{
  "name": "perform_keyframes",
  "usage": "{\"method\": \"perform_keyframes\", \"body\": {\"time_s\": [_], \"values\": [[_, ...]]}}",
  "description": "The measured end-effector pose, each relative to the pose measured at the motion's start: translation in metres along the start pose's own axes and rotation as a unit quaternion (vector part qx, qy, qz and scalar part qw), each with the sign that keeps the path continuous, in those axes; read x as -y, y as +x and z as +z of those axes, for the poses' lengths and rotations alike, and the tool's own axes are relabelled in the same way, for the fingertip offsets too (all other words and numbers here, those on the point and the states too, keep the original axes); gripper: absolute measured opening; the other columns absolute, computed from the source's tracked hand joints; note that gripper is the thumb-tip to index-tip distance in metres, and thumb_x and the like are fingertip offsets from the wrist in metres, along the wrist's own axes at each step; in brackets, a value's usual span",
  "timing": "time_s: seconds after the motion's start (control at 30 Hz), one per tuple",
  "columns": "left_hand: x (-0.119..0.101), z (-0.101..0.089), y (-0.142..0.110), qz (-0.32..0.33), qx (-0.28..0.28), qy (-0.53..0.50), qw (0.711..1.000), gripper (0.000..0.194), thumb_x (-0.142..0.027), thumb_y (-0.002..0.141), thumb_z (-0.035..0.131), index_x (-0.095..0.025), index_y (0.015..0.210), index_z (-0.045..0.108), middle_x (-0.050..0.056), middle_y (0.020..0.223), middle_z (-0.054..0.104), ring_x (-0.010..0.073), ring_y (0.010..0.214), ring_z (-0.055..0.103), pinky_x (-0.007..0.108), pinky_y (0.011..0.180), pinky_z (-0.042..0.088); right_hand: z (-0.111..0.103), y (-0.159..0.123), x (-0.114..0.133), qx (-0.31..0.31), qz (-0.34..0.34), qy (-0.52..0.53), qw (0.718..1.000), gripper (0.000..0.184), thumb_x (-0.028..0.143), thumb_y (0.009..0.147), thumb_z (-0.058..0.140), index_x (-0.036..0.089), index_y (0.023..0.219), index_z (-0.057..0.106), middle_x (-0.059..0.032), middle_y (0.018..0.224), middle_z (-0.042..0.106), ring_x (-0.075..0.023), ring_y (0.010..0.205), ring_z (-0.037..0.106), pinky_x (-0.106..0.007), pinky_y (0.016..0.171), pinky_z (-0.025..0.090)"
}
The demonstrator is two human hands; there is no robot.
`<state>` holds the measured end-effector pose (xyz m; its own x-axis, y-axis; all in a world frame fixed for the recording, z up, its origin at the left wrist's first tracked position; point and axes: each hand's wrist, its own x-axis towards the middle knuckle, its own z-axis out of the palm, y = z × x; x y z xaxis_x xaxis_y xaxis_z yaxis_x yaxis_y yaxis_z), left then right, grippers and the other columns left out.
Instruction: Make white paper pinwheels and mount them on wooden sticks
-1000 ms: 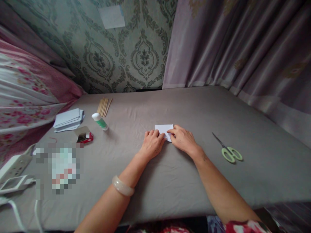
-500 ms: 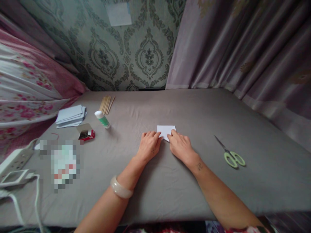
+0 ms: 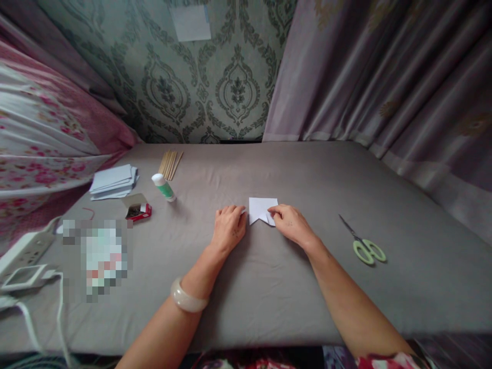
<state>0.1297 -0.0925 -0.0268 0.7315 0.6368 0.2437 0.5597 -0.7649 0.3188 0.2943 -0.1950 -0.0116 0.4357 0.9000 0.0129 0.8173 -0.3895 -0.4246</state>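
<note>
A small folded white paper (image 3: 261, 208) lies on the grey cloth surface (image 3: 269, 287) in the middle. My right hand (image 3: 291, 225) pinches the paper's lower right flap with thumb and forefinger. My left hand (image 3: 228, 226) rests curled on the cloth just left of the paper, its fingertips touching the paper's left edge. A pale bangle (image 3: 185, 299) sits on my left wrist.
Green-handled scissors (image 3: 363, 245) lie to the right. At the left are a glue stick (image 3: 164, 187), a bundle of wooden sticks (image 3: 170, 163), a stack of white paper (image 3: 113, 181), a small red box (image 3: 137, 209), and a power strip with cables (image 3: 23, 256).
My left hand slid left, off the paper. My right hand lifted a flap, so the paper's lower edge now shows a notched, folded shape.
</note>
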Motion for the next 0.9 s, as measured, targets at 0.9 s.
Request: {"method": "perform_keyframes", "body": {"time_s": [0.9], "values": [[0.018, -0.005, 0.009, -0.037, -0.162, -0.078, 0.983, 0.02, -0.027, 0.089, 0.049, -0.018, 0.084, 0.066, 0.005, 0.082, 0.066, 0.0184, 0.08, 0.059, 0.031, 0.076, 0.04, 0.008, 0.009, -0.013, -0.14, -0.011, 0.098, 0.985, 0.034, 0.015, 0.079, 0.045, 0.019, 0.095, 0.074, -0.0077, 0.096, 0.07, -0.0173, 0.077, 0.063, -0.029, 0.075, 0.047]]}}
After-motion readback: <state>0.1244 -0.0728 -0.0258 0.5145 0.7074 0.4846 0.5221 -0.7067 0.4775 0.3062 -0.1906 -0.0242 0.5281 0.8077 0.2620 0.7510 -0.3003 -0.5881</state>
